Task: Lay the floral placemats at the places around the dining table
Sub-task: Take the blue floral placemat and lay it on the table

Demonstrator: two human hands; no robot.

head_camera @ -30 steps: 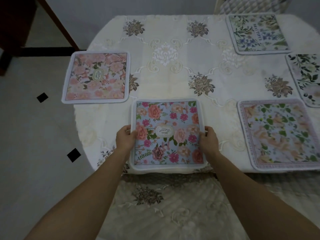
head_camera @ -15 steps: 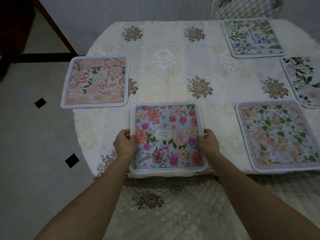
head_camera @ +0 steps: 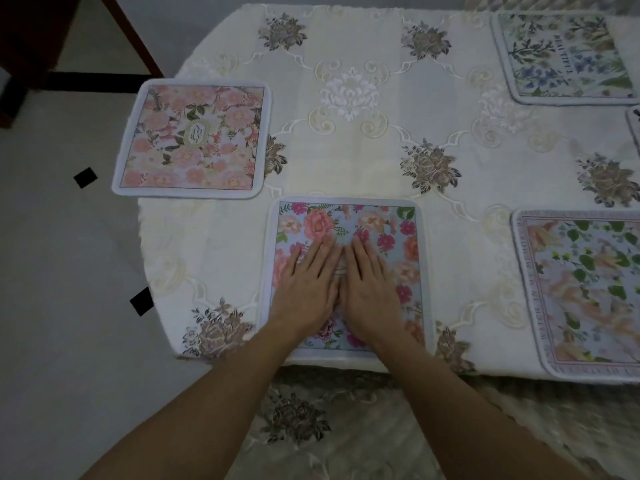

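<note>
Both flat hands, the left hand (head_camera: pixel 306 289) and the right hand (head_camera: pixel 369 289), cover the middle of the blue rose placemat (head_camera: pixel 408 251), hiding its central label. At the right edge of the frame, the green-leaf placemat (head_camera: pixel 585 292) and the placemat with blue flowers (head_camera: pixel 568 60) at upper right are cut off, and another placemat (head_camera: pixel 635 128) between them shows only a sliver. The dark wooden furniture (head_camera: pixel 41 36) at upper left is cropped, and the far side of the desk (head_camera: pixel 346 140) runs past the top edge.

The near mat (head_camera: pixel 408 237) lies at the tabletop's (head_camera: pixel 363 150) front edge, both hands flat on it: left hand (head_camera: pixel 306 289) beside right hand (head_camera: pixel 370 292), touching. A 2nd mat (head_camera: pixel 192 140) lies behind-left, overhanging the edge. A 3rd mat (head_camera: pixel 585 292) lies right; a 4th mat (head_camera: pixel 564 57) sits far right behind.
</note>
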